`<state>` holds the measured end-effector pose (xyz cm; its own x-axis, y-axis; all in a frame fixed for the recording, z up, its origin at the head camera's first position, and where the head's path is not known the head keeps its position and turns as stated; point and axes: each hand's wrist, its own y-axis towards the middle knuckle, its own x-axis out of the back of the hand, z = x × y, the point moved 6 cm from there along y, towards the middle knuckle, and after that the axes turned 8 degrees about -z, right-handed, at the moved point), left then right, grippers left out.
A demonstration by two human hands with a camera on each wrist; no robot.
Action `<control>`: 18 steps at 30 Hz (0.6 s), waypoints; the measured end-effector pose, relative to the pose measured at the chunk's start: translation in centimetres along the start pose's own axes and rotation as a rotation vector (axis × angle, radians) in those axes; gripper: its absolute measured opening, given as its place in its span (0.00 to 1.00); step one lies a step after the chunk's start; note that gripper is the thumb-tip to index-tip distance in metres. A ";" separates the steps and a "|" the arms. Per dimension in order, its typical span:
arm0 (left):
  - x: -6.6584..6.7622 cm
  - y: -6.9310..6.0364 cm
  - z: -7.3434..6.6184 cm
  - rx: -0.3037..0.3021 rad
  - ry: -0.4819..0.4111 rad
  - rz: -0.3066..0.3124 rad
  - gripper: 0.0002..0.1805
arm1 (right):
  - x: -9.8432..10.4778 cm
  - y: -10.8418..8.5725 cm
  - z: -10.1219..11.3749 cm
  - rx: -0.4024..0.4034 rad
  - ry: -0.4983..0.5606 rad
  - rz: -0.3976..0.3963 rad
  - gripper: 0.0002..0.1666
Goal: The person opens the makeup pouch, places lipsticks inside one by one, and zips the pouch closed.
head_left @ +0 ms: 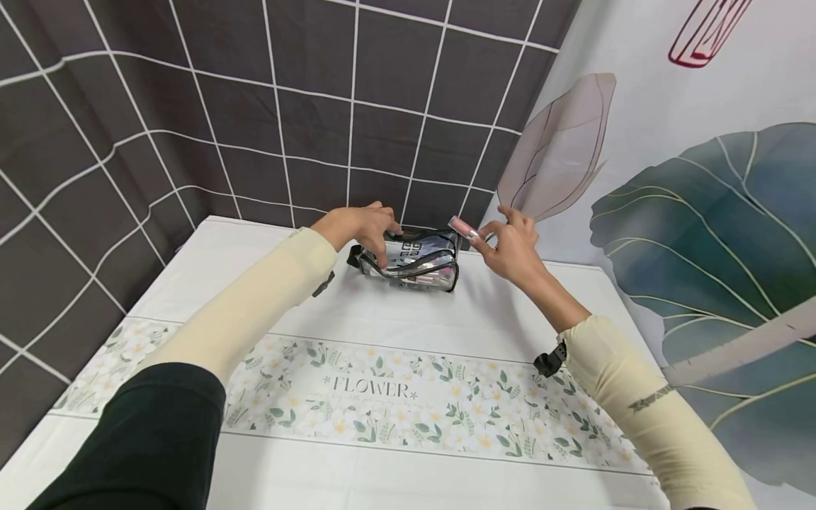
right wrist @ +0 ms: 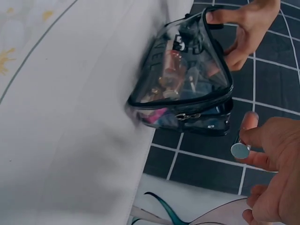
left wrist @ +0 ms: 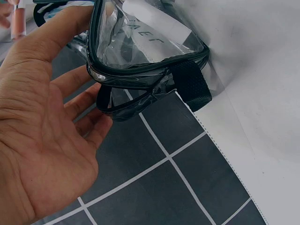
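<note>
A clear cosmetic bag (head_left: 417,265) with black trim stands at the back of the white table. My left hand (head_left: 365,230) holds its left end, the thumb at the rim and the other fingers behind, as the right wrist view shows. Through the clear wall of the bag (right wrist: 187,70) several small cosmetics are visible, among them a pinkish tube (right wrist: 173,65). To the right of the bag, my right hand (head_left: 513,248) pinches a pink lip gloss tube (head_left: 463,227) between thumb and fingers, apart from the bag. A white item (left wrist: 157,21) shows inside the bag in the left wrist view.
A dark cloth with a white grid (head_left: 312,120) hangs right behind the table. On the right hangs a pale cloth with large leaf prints (head_left: 707,234). A floral band reading FLOWER (head_left: 370,387) crosses the tablecloth in front of the bag.
</note>
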<state>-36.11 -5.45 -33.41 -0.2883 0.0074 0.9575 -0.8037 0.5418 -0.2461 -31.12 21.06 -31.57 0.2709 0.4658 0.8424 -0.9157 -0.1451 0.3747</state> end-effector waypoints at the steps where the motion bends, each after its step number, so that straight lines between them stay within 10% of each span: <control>1: 0.0 0.1 0.0 0.003 0.002 0.002 0.52 | 0.0 0.1 0.3 0.013 -0.005 0.001 0.19; 18: 0.1 0.2 0.0 0.015 -0.001 0.010 0.53 | -2.1 1.2 4.5 0.104 -0.060 0.109 0.21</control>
<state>-36.24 -5.32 -33.36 -0.2972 0.0116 0.9547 -0.8084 0.5290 -0.2581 -31.49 16.01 -31.13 0.1914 0.3895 0.9009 -0.9060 -0.2831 0.3148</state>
